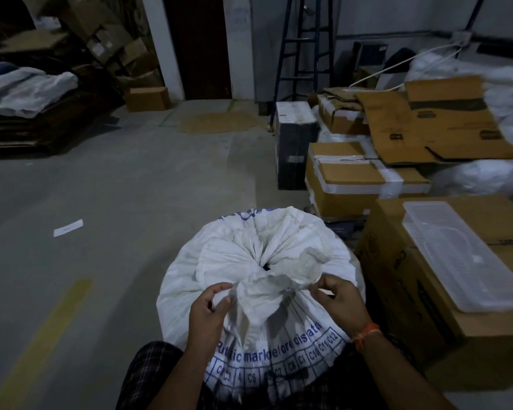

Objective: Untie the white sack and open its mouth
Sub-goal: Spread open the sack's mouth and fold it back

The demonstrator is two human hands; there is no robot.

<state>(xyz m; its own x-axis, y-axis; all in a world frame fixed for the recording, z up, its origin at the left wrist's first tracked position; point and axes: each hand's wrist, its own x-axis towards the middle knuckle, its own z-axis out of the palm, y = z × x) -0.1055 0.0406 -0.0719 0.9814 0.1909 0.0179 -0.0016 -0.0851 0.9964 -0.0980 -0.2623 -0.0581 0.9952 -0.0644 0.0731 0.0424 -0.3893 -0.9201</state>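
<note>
Nearest the camera were the person's checked sleeves [148, 368] and forearms, reaching forward over the white sack [249, 261], which stood upright on the concrete floor [116, 202] directly in front of them. The left hand [209, 309] had its fingers curled around a fold of the gathered fabric, thumb and fingertips pinching it. The right hand [338, 303], with an orange band [366, 334] at the wrist, pinched the other side of the bunched neck [264, 294] between thumb and forefinger. Whether a cord or only twisted cloth held the neck could not be told in the dim light.

The step in hand looked like loosening the tie: the mouth was still puckered shut, with only a small dark gap [266, 266] at the centre of the pleats. The next move would likely call for drawing the two pinched parts apart to free the knot, then spreading the rim outward.

Room was uneven. To the right a large cardboard box [427, 291] stood just beside the sack, carrying a clear plastic tray [456, 255], so that elbow had little clearance. To the left the floor lay open, with a yellow stripe [51, 329] and a scrap of paper [68, 228] well apart from the sack.
</note>
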